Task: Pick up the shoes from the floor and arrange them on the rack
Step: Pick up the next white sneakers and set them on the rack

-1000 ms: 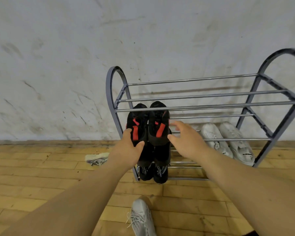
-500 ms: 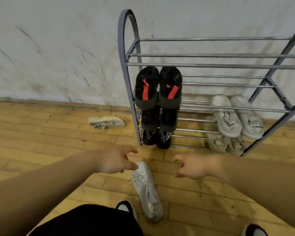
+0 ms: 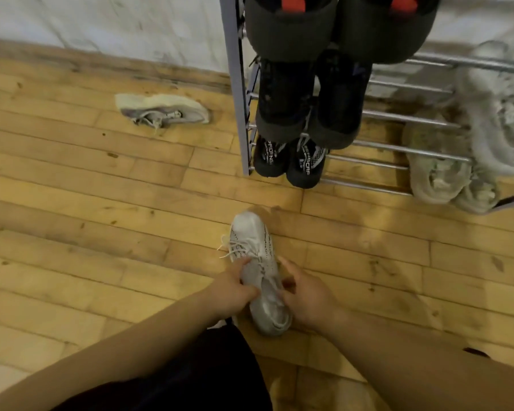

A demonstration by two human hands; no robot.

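White block lettering runs along the tongues of the small black shoes [image 3: 288,160] on the lowest bars of the rack [image 3: 236,84], but it is too blurred to read with certainty. Above them on the rack sit a pair of black boots [image 3: 309,96] and, higher still, a dark pair with red tabs [image 3: 336,25] cut off by the top edge. To the right on the same rack lie pale, greyish-white shoes [image 3: 445,173], one pair over another. Left of the rack, close to the wall, a single grey sneaker [image 3: 163,109] lies on its side on the wooden floor [image 3: 86,218], sole toward the wall. In front of the rack, well apart from it, a white sneaker [image 3: 254,256] rests on the floor, toe pointing toward the rack, with loose white laces and a dashed dark stripe along its knit upper. The left hand [image 3: 230,292] curls its fingers onto the sneaker's left side near the laces, and the right hand [image 3: 307,298] cups the right side by the heel, so both hands clasp it between them. Nothing lies between the sneaker and the rack.
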